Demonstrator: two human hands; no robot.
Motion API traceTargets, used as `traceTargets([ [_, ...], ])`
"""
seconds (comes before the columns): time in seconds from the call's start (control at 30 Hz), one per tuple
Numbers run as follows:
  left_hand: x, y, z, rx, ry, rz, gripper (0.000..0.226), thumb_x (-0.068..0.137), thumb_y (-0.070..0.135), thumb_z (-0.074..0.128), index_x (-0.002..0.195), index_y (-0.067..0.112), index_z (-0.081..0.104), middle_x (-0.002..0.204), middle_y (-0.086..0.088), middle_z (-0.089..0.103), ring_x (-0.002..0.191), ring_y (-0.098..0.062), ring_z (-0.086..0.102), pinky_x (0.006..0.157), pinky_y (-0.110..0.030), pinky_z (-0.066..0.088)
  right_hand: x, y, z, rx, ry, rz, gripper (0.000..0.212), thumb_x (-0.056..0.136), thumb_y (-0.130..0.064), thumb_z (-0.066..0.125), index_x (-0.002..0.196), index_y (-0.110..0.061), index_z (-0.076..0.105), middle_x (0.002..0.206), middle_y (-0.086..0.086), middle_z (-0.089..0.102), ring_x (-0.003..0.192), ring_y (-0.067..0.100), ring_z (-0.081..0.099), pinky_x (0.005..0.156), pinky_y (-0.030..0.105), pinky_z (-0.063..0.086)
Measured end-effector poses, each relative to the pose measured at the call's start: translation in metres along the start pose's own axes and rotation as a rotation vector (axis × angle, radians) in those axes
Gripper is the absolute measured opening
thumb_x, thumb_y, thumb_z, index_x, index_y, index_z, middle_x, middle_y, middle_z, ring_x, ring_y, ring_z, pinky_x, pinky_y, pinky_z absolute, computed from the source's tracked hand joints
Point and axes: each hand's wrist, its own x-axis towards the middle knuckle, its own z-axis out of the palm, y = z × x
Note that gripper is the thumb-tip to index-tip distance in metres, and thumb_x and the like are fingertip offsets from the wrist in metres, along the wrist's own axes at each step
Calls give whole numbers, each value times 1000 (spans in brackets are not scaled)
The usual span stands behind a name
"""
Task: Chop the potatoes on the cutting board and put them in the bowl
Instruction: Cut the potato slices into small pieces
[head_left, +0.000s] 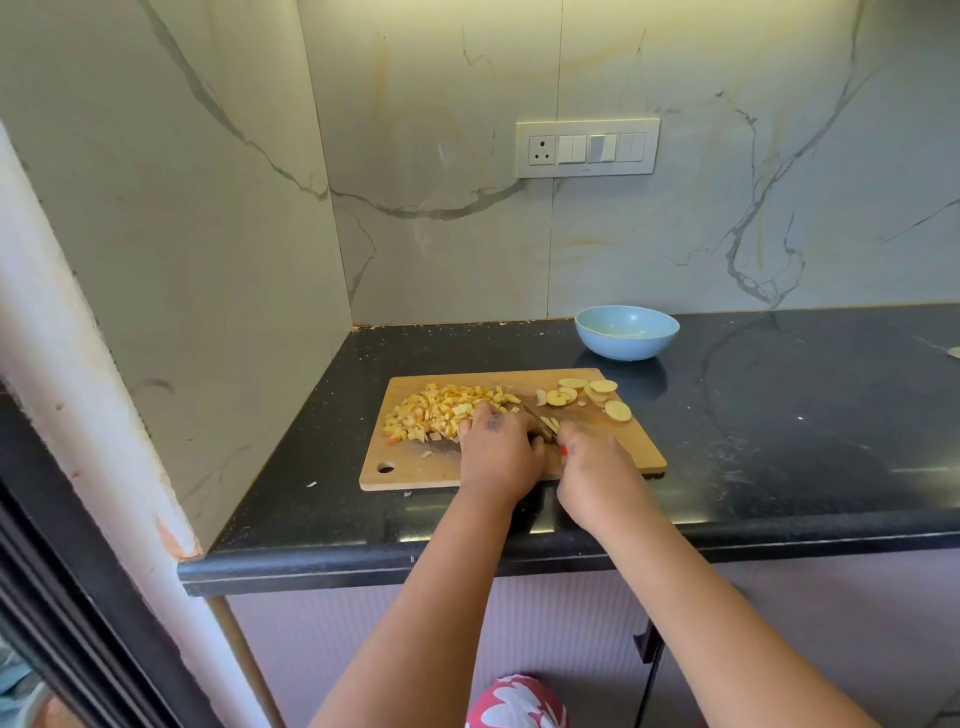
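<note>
Diced potato (441, 413) piled left, slices (592, 397) uncut, bowl (626, 332) seemingly empty; left hand (498, 447) pins strips, right hand (592, 457) grips knife (537, 420).

A: Where does the view sit?
B: One wide-angle head camera, above the counter (779, 415), facing forward and down toward the marble wall (675, 234) at twelve o'clock.
A: How near?
B: Arm's reach; the forearms enter from six o'clock.
A: Shared views?
B: None; it's single.
</note>
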Motion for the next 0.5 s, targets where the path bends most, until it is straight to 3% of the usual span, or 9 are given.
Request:
traceTargets([
  [0.07,-2,0,0,-10,0,-1,26,95,36,52,109,25,70,101,2,68,117,-25,39,94,-39,28,1,7,-4,84,-23,37,12,94,-14,51,104,-22,53,88,1,58,74,18,54,59,28,45],
  [0.17,-2,-1,0,-17,-10,-3,29,91,48,55,103,26,70,97,3,66,117,-25,38,95,-39,28,-7,29,-16,217,-95,132,6,96,-23,54,96,-28,58,86,0,60,70,13,56,53,23,39],
  [0.27,-1,1,-2,-7,-4,1,31,90,50,57,104,26,69,99,3,65,119,-25,38,95,-39,28,-16,52,-32,407,-225,216,8,96,-25,58,96,-31,63,69,2,66,48,9,51,46,21,35],
  [0.37,-2,1,-2,-11,-7,-9,32,90,52,57,104,25,69,101,2,65,121,-25,38,97,-39,28,-16,72,-52,684,-372,331,10,96,-17,60,102,-20,67,59,8,57,40,9,34,37,18,24],
  [0.5,-2,0,-2,-42,-4,4,33,92,50,56,111,26,66,94,4,62,118,-25,38,97,-38,29,-8,96,-73,832,-451,370,15,95,-10,60,108,-10,68,60,9,51,41,8,30,34,15,23],
])
